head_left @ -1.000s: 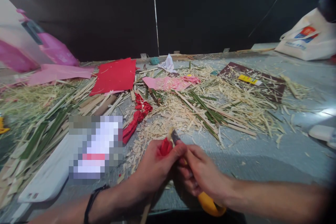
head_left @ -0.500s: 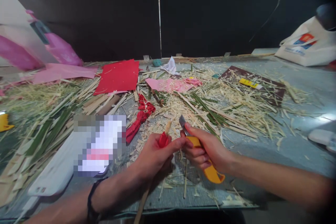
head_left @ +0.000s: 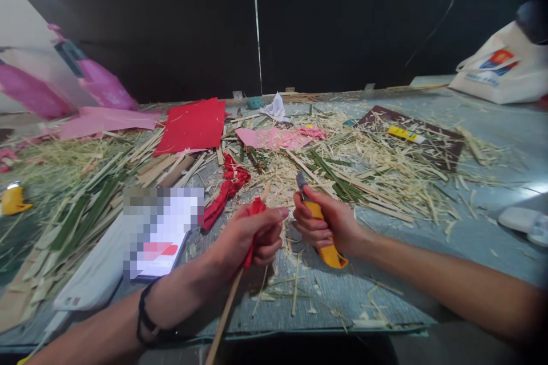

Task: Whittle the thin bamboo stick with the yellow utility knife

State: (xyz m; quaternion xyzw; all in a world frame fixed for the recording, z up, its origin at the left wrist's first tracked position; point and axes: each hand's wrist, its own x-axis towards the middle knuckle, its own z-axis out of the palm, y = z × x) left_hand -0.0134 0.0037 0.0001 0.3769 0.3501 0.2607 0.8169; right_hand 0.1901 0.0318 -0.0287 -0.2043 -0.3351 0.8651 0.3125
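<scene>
My left hand (head_left: 252, 234) is closed round a thin wooden stick (head_left: 226, 311) wrapped in red material (head_left: 257, 206). The stick's pale pointed tip sticks out above the fingers, and its long lower end slants toward the bottom edge. In my right hand (head_left: 321, 219) is a yellow utility knife (head_left: 331, 255), its blade pointing up and away. A small gap separates the blade from the stick and the two hands from each other. Twisted red paper (head_left: 220, 202) lies just left of the stick's tip.
Bamboo strips (head_left: 81, 205) and shavings (head_left: 368, 154) cover much of the table. A phone (head_left: 165, 239) and white power strip (head_left: 92, 268) lie left. Behind are red paper (head_left: 192, 125), pink bottles (head_left: 103, 82), a yellow tube (head_left: 405, 134) and a white bag (head_left: 492, 71).
My hands have moved apart. My right hand with the knife has shifted slightly up and left; my left hand has turned, showing more of the red wrap and the stick's lower end.
</scene>
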